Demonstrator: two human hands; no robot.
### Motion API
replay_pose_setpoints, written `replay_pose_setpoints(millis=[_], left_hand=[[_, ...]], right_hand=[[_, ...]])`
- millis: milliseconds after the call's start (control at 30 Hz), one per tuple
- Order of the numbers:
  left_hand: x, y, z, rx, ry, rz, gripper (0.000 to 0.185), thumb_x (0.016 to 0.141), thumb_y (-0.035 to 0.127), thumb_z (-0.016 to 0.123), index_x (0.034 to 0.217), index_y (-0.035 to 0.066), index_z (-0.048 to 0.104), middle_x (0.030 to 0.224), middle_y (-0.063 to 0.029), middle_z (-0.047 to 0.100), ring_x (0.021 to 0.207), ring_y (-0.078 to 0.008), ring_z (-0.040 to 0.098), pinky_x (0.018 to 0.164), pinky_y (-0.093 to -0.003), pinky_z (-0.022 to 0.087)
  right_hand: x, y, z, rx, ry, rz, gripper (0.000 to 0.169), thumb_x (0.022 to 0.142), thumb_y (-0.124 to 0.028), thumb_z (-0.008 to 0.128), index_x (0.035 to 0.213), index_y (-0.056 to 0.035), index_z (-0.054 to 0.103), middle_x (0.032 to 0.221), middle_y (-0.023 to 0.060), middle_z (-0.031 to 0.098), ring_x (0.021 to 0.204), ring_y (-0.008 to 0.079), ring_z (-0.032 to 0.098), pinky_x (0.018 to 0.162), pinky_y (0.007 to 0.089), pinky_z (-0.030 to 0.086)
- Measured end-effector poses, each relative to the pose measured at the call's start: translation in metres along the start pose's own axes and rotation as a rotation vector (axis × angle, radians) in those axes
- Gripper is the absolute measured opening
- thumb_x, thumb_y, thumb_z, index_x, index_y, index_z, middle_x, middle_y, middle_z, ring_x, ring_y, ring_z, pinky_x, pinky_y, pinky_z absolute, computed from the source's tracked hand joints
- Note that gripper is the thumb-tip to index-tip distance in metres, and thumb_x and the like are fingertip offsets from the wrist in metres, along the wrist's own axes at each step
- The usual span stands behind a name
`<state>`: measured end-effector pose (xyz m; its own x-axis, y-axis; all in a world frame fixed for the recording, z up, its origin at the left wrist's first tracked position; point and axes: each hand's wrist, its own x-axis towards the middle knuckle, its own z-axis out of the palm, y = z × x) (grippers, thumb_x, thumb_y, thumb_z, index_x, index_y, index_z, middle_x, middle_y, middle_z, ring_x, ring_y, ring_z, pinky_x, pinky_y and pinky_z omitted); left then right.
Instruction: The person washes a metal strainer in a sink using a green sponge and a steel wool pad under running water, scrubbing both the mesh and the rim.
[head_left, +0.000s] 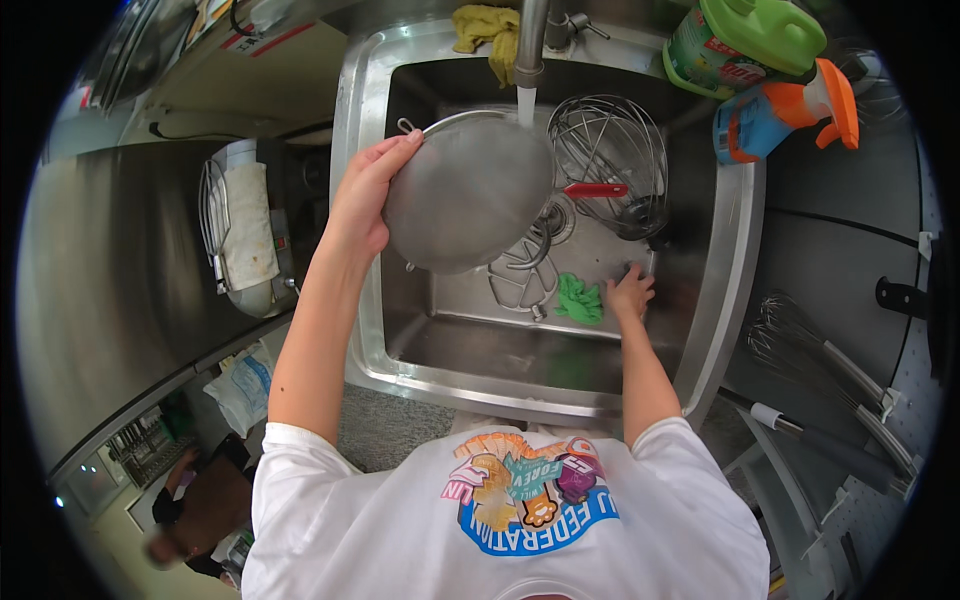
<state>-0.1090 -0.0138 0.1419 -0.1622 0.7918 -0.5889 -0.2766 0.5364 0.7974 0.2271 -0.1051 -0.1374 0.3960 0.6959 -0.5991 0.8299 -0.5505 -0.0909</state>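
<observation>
My left hand (371, 191) grips the rim of a large round fine-mesh sieve (472, 195), held tilted over the sink (517, 334). Water (526, 105) pours from the faucet (531, 45) at the sieve's far edge. Low in the sink's right side, my right hand (631, 292) has its fingers spread, with no held object visible. To its left lies a crumpled green cloth (580, 298). A flat beater (523, 281) and a metal dough hook (536, 251) lie partly under the sieve. Beyond are a big wire whisk attachment (611, 161) and a red handle (596, 190), its other end hidden.
A yellow cloth (487, 30) hangs behind the faucet. On the right rim stand a green jug (742, 45) and a spray bottle (780, 112). Whisks (817, 352) hang at right. A mixer (251, 225) stands left; another person (206, 502) is at lower left.
</observation>
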Motion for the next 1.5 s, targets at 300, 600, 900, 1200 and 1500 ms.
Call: replay_pose_setpoints(millis=[300,600,900,1200,1500], left_hand=[[0.004,0.007,0.006,0.048,-0.057,-0.058,0.020,0.092,0.026,0.060,0.092,0.006,0.065,0.081,0.0000,0.066,0.069,-0.0068,0.060,0.063,-0.0222,0.049],[0.012,0.025,0.050,0.247,-0.161,-0.059,0.022,0.091,0.025,0.061,0.091,0.004,0.066,0.079,-0.0015,0.066,0.065,-0.0072,0.061,0.060,-0.0224,0.049],[0.018,0.023,0.037,0.197,-0.180,-0.086,0.023,0.093,0.027,0.060,0.091,0.004,0.065,0.079,-0.0018,0.066,0.066,-0.0066,0.061,0.059,-0.0223,0.050],[0.018,0.030,0.025,0.159,-0.137,-0.033,0.023,0.092,0.027,0.061,0.094,0.004,0.066,0.081,-0.0007,0.067,0.068,-0.0071,0.062,0.061,-0.0230,0.051],[0.023,0.027,0.036,0.246,-0.191,-0.055,0.024,0.093,0.028,0.059,0.094,0.005,0.066,0.081,-0.0008,0.067,0.066,-0.0060,0.061,0.059,-0.0220,0.050]], right_hand=[[-0.050,-0.029,-0.068,0.924,0.131,-0.597,0.042,0.082,-0.006,0.060,0.121,-0.0027,0.043,0.108,0.0175,0.056,0.098,0.0298,0.058,0.088,0.0354,0.045],[-0.051,-0.179,-0.244,0.742,-0.151,-1.222,0.020,0.083,-0.005,0.060,0.103,-0.0016,0.059,0.098,0.0058,0.060,0.095,0.0144,0.055,0.084,0.0276,0.043],[-0.047,-0.180,-0.242,0.559,0.010,-1.289,0.018,0.079,-0.008,0.061,0.094,-0.0020,0.057,0.094,0.0121,0.059,0.092,0.0305,0.057,0.080,0.0367,0.046],[-0.034,-0.180,-0.238,0.579,0.073,-1.313,0.019,0.077,-0.006,0.064,0.094,-0.0021,0.057,0.088,0.0094,0.059,0.085,0.0264,0.058,0.076,0.0329,0.045],[-0.047,-0.211,-0.245,0.620,0.172,-1.475,0.019,0.077,-0.009,0.065,0.092,-0.0015,0.059,0.091,0.0106,0.061,0.089,0.0282,0.059,0.078,0.0343,0.047]])
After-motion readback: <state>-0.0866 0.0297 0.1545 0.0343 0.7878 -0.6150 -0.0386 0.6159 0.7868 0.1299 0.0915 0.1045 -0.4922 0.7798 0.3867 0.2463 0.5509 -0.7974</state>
